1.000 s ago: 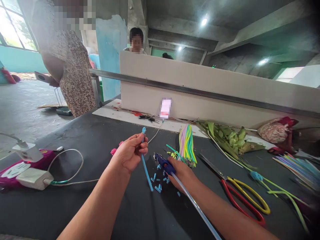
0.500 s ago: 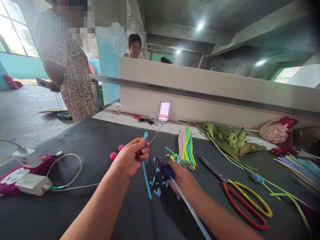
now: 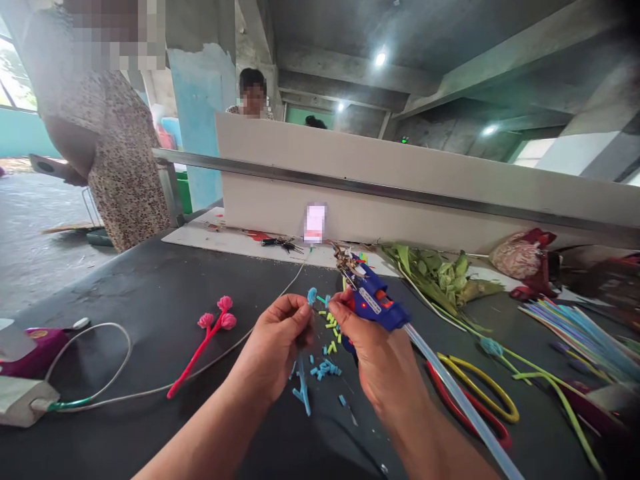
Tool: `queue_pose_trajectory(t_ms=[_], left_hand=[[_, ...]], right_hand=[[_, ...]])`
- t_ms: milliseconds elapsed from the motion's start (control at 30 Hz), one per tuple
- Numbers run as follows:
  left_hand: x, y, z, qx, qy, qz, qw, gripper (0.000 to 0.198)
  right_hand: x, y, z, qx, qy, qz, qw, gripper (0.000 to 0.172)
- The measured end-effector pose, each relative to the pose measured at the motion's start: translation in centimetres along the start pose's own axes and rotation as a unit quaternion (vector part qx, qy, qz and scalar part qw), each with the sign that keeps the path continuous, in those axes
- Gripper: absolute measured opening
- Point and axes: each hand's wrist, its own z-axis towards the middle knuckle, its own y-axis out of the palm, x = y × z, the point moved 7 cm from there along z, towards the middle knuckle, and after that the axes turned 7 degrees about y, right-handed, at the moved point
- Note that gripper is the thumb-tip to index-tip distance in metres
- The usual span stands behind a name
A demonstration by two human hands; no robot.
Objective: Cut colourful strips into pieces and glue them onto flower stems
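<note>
My left hand (image 3: 280,337) is closed, its thumb and fingers pinching a light-blue pipe cleaner (image 3: 302,383) with a curled fuzzy tip above the fingertips. The stem hangs below the hand. My right hand (image 3: 373,347) grips a blue glue gun (image 3: 373,301) whose grimy nozzle points up and away. A clear glue stick (image 3: 450,383) runs out of its back. At the right thumb and fingertip a small blue fuzzy piece (image 3: 328,301) shows, close beside the curled tip. Below the hands lie several cut blue bits (image 3: 327,368) and yellow-green bits (image 3: 333,327).
A pink pipe-cleaner sprig (image 3: 200,353) lies left, near a white cable and a charger (image 3: 25,400). Right are red-and-yellow-handled scissors (image 3: 485,393), green leaves (image 3: 430,273) and a pipe-cleaner bundle (image 3: 580,333). A phone (image 3: 315,223) leans on the partition; a person (image 3: 110,153) stands left.
The glue gun has risen and moved away, its nozzle now beyond my hands. My right fingertips have come beside the blue tip in my left hand. The whole view has shifted slightly right.
</note>
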Motion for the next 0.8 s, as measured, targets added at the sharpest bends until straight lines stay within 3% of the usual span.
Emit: queue_pose_trajectory(t_ms=[400, 800], left_hand=[[0.05, 0.28, -0.17, -0.002, 0.014, 0.041, 0.999, 0.02], [-0.23, 0.35, -0.31, 0.0, 0.005, 0.042, 0.999, 0.016]], right_hand=[[-0.16, 0.16, -0.3, 0.041, -0.001, -0.005, 0.999, 0.018], [-0.7, 0.42, -0.34, 0.03, -0.005, -0.053, 0.998, 0.011]])
